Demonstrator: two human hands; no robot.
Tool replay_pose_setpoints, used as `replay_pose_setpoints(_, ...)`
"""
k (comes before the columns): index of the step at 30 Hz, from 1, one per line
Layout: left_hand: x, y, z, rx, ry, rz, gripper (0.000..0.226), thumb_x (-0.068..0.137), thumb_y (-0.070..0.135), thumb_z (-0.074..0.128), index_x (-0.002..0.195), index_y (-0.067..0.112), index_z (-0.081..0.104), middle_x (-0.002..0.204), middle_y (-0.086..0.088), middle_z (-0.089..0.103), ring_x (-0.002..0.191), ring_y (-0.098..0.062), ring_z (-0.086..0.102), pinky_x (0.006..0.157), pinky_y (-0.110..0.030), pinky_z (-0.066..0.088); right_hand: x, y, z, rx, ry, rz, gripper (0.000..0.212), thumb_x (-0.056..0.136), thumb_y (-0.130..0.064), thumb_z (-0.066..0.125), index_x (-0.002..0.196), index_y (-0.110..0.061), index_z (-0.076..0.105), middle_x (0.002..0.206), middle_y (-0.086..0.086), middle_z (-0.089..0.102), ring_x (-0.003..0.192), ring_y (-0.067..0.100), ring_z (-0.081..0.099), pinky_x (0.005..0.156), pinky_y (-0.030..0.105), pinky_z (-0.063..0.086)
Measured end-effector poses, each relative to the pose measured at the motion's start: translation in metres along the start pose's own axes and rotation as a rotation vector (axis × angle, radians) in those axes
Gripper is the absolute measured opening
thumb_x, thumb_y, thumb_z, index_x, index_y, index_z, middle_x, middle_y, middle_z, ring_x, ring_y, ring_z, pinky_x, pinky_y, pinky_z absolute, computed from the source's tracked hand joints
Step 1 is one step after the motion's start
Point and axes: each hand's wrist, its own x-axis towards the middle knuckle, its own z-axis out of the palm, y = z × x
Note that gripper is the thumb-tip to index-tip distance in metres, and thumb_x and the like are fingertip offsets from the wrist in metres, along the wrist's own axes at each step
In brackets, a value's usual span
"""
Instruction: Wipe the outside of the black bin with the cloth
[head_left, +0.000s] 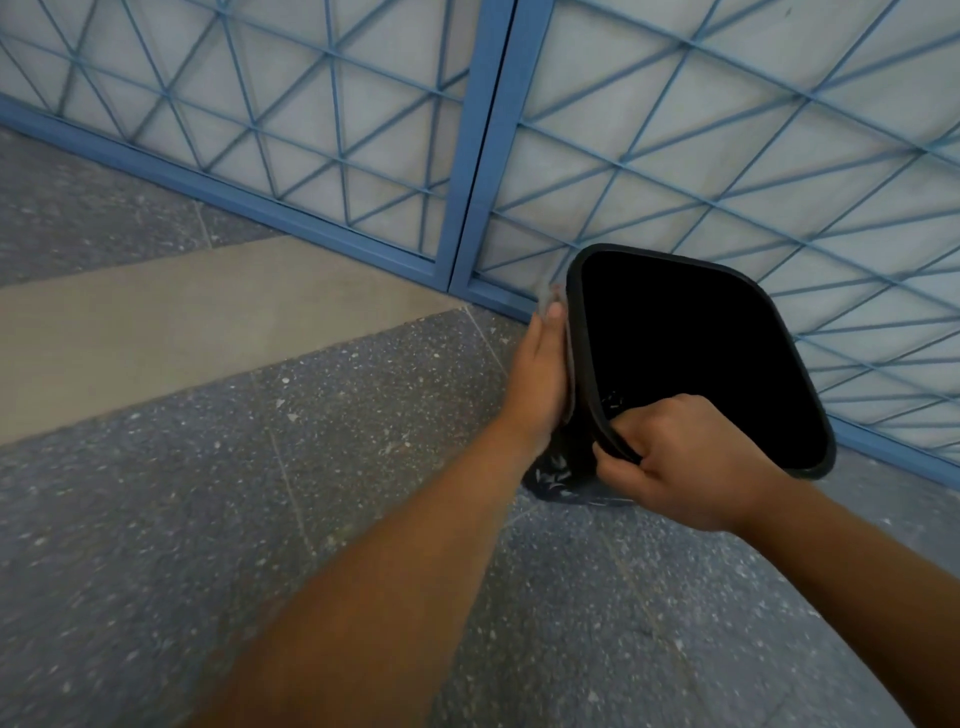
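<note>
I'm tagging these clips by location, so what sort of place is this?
Probably a corridor or entrance of a building: speckled stone floor, blue metal grille doors, and a black bin standing on the floor beside them.

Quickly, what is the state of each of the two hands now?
Left hand: fingers straight, presses the cloth flat against the black bin outside.
Right hand: closed, grips the bin rim.
</note>
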Motion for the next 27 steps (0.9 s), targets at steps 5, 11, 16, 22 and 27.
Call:
replay_pose_setpoints(5,-0.022,-0.014,-0.005,0.071,0.029,0.053,0.048,0.115,0.044,0.038,0.159,0.030,0.048,0.151,0.002,0.061,0.138,-0.011,0.058,0.119,-0.032,0.045,-0.002,-0.002,0.001,-0.016,0.006,-0.038,0.041,0.083,-0.044,0.040,0.050,-0.021,0.035,0.044,-0.004,0.035,0.038,0.011,0.035,0.045,0.024,0.028)
replay_pose_setpoints(11,0.031,0.012,0.001,0.082,0.085,-0.091,0.052,0.114,0.046,0.042,0.147,0.012,0.063,0.145,-0.014,0.066,0.136,-0.026,0.062,0.119,-0.043,0.046,0.001,0.001,0.002,-0.019,-0.003,-0.026,0.042,0.082,-0.045,0.040,0.051,-0.017,0.039,0.045,-0.001,0.039,0.039,0.013,0.037,0.046,0.020,0.025)
replay_pose_setpoints(16,-0.029,-0.021,-0.002,0.047,0.137,0.067,0.037,0.115,0.041,0.040,0.148,0.037,0.057,0.127,0.029,0.064,0.120,0.015,0.061,0.103,-0.010,0.047,0.000,-0.001,0.001,0.009,-0.016,-0.010,0.041,0.080,-0.048,0.037,0.049,-0.020,0.036,0.044,-0.001,0.041,0.040,0.011,0.038,0.047,0.023,0.028)
replay_pose_setpoints(22,0.014,-0.009,-0.005,0.149,0.017,-0.063,0.055,0.114,0.048,0.036,0.146,0.012,0.060,0.141,-0.017,0.067,0.134,-0.030,0.062,0.119,-0.048,0.047,0.000,0.000,0.000,0.010,0.008,-0.005,0.042,0.082,-0.043,0.045,0.049,-0.020,0.035,0.043,-0.001,0.038,0.038,0.012,0.037,0.046,0.023,0.027)
replay_pose_setpoints(27,0.030,0.001,-0.028,0.100,0.133,-0.193,0.057,0.113,0.051,0.042,0.148,0.010,0.060,0.137,-0.010,0.064,0.133,-0.025,0.059,0.118,-0.042,0.045,-0.004,0.001,-0.001,0.002,0.018,-0.020,0.042,0.081,-0.046,0.042,0.051,-0.017,0.039,0.045,-0.001,0.038,0.040,0.014,0.039,0.046,0.030,0.034)
